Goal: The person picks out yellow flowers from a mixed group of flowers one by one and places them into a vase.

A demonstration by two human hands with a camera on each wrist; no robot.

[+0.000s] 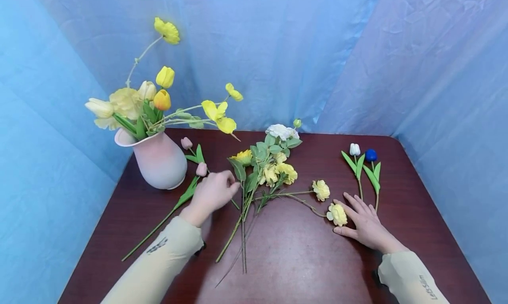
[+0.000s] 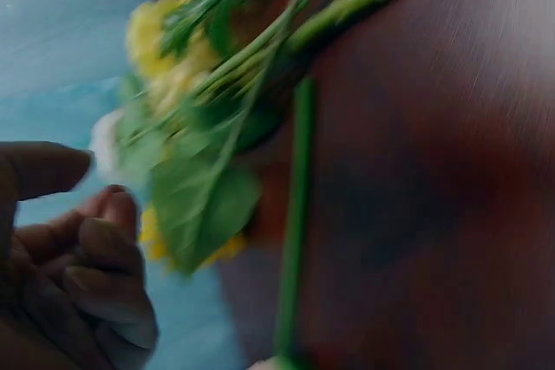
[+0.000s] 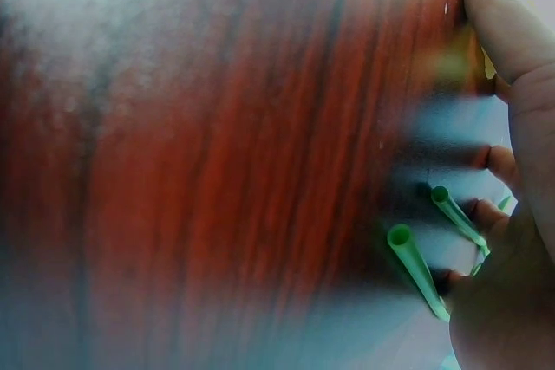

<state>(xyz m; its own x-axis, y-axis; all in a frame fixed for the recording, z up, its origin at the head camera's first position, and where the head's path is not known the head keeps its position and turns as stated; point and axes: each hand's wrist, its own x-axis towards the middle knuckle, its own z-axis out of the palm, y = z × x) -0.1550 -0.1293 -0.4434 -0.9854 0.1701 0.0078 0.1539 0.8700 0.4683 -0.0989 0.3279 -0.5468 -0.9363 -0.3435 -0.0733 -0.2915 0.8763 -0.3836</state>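
Note:
My left hand is over the table between a pink tulip and the leaves of a bunch of flowers. In the left wrist view a gap shows between its thumb and fingers, which are bent and hold nothing visible. A yellow sunflower, white blossoms and yellow blossoms lie bunched beside it, stems toward me. My right hand lies spread beside a pale yellow flower, its fingers at the petals; whether they touch is unclear. Green stem ends show under its fingers in the right wrist view.
A pink-and-white vase with yellow and cream flowers stands at the left, some reaching out rightward. Another pink tulip lies beside it. A white tulip and a blue tulip lie beyond my right hand. Blue curtains surround the table.

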